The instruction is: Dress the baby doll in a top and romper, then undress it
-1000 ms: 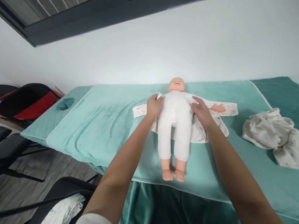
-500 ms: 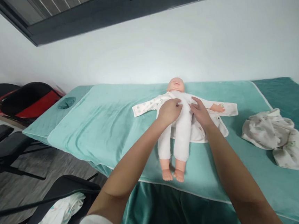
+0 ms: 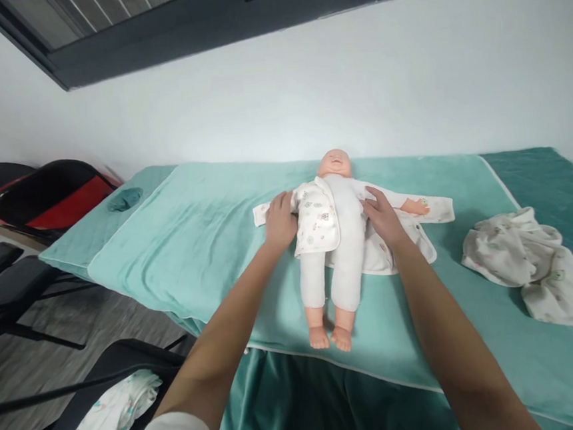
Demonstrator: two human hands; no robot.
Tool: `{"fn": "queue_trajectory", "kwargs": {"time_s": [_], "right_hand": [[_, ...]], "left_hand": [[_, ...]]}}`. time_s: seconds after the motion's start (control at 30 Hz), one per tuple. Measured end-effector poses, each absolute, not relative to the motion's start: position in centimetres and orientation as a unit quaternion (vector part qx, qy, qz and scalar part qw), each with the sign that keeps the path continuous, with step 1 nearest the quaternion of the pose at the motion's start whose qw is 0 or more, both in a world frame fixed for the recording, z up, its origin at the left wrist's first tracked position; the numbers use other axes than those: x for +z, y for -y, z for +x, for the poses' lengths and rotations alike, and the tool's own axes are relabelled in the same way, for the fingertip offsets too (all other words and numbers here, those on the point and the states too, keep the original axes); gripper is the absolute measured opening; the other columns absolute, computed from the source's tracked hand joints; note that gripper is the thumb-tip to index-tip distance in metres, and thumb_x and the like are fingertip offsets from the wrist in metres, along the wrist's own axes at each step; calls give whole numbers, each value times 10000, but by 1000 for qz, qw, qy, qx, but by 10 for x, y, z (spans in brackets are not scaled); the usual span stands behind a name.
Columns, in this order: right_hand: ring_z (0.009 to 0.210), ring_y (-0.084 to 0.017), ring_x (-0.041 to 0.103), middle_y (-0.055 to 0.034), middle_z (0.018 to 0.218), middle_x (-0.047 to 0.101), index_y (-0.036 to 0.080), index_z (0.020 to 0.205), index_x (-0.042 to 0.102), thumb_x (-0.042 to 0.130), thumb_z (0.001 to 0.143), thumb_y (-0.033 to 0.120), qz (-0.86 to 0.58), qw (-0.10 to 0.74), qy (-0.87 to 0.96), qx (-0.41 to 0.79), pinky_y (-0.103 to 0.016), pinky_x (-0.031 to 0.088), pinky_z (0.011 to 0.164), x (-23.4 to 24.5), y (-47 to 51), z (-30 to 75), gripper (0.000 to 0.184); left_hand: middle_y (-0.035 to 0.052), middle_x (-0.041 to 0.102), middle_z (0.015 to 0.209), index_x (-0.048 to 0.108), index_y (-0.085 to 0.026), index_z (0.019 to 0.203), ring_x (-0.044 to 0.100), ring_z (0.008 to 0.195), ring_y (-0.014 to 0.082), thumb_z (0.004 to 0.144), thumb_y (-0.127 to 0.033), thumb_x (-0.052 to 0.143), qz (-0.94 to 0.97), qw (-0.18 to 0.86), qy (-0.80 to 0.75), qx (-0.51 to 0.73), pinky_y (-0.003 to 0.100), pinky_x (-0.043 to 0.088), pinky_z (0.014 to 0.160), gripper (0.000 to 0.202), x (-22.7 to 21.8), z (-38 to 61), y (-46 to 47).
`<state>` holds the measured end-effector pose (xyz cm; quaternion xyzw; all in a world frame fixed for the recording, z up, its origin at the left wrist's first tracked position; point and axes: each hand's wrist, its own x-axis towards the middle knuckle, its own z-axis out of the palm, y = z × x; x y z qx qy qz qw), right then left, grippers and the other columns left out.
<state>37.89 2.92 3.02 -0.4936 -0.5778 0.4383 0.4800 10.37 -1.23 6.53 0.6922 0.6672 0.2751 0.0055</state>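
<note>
A baby doll point(image 3: 346, 226) with a white cloth body lies on its back, its head towards the wall. Under it is a printed white baby jacket point(image 3: 315, 219), whose left-hand front panel covers part of the doll's chest and belly. My left hand point(image 3: 281, 221) rests over the jacket's left-hand sleeve beside the doll, fingers lying on the cloth. With fingers apart, my right hand point(image 3: 381, 215) touches the doll's other side. The doll's arm on that side lies along the spread right-hand sleeve point(image 3: 439, 208), its small hand showing. The right-hand front panel is still laid out flat.
Crumpled printed clothes point(image 3: 531, 264) lie on the green-covered bed point(image 3: 208, 235) at the right. A wall point(image 3: 296, 94) stands behind. Black folding chairs are at the left; a nearer chair point(image 3: 128, 359) holds folded printed cloth point(image 3: 108, 418).
My left hand has moved left from the doll's chest to the sleeve. The left-hand jacket panel now lies across the doll's front. My right hand has stayed almost in place.
</note>
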Motion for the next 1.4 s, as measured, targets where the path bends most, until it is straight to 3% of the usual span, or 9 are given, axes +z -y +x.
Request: {"fn": "queue_trajectory", "kwargs": {"time_s": [0.07, 0.27, 0.43, 0.57, 0.67, 0.77, 0.87, 1.13, 1.4], "right_hand": [[848, -192, 618, -15, 950, 687, 231, 1430, 480, 591, 870, 551, -508, 473, 588, 415, -380, 495, 886, 34, -26, 379, 655], [905, -245, 637, -83, 973, 709, 202, 1189, 651, 450, 954, 495, -625, 472, 603, 152, -418, 480, 905, 54, -12, 376, 426], [942, -224, 625, -105, 1050, 670, 193, 1088, 647, 431, 963, 361, -538, 497, 677, 70, -369, 504, 860, 77, -9, 351, 300], [1091, -318, 572, -146, 1120, 682, 184, 1094, 661, 454, 960, 325, -525, 385, 759, 5, -467, 447, 942, 100, -22, 313, 284], [1120, -376, 544, -187, 1125, 678, 161, 1075, 676, 502, 958, 434, -529, 297, 795, -23, -514, 428, 928, 114, -45, 280, 343], [1010, -357, 592, -184, 996, 686, 166, 982, 690, 583, 912, 486, -541, 206, 815, 15, -478, 458, 853, 122, -70, 253, 345], [869, -316, 635, -153, 877, 684, 174, 949, 687, 668, 837, 335, -582, 138, 796, 91, -430, 467, 778, 123, -88, 244, 198], [989, -255, 634, -75, 1048, 714, 215, 911, 645, 542, 796, 220, -614, 400, 642, 226, -382, 485, 887, 110, -103, 282, 154], [832, -234, 610, -50, 885, 685, 220, 925, 638, 514, 813, 218, -637, 407, 619, 213, -354, 464, 799, 108, -86, 300, 167]], "left_hand": [[106, 424, 1606, 439, -222, 1519, 354, 1504, 289, 837, -71, 427, 675, -2, -706, 215, 519, 316, 1223, 698, 44, 74, 7], [128, 496, 1550, 426, -202, 1533, 466, 1410, 288, 951, -208, 365, 590, -5, -785, 188, 481, 339, 1188, 585, 22, 31, -5], [151, 523, 1516, 439, -192, 1518, 489, 1383, 287, 952, -173, 325, 590, -25, -782, 201, 466, 359, 1149, 577, 19, 32, -10], [144, 547, 1496, 452, -194, 1504, 516, 1355, 278, 956, -163, 307, 585, -28, -786, 197, 454, 347, 1156, 568, 17, 31, -11], [133, 570, 1473, 461, -187, 1489, 520, 1353, 261, 942, -139, 316, 586, -34, -785, 199, 435, 312, 1191, 568, 15, 29, -12], [122, 595, 1445, 496, -206, 1447, 532, 1338, 258, 940, -137, 327, 586, -36, -783, 204, 438, 300, 1200, 538, 13, 28, -14], [114, 613, 1422, 529, -226, 1402, 545, 1323, 256, 938, -128, 334, 582, -34, -785, 212, 444, 304, 1194, 512, 12, 27, -15], [99, 631, 1398, 565, -241, 1344, 555, 1306, 250, 927, -111, 363, 580, -32, -782, 226, 441, 307, 1181, 481, 11, 26, -15], [82, 644, 1380, 571, -254, 1335, 568, 1286, 235, 926, -95, 345, 584, -36, -781, 219, 413, 329, 1163, 494, 12, 24, -15]]}}
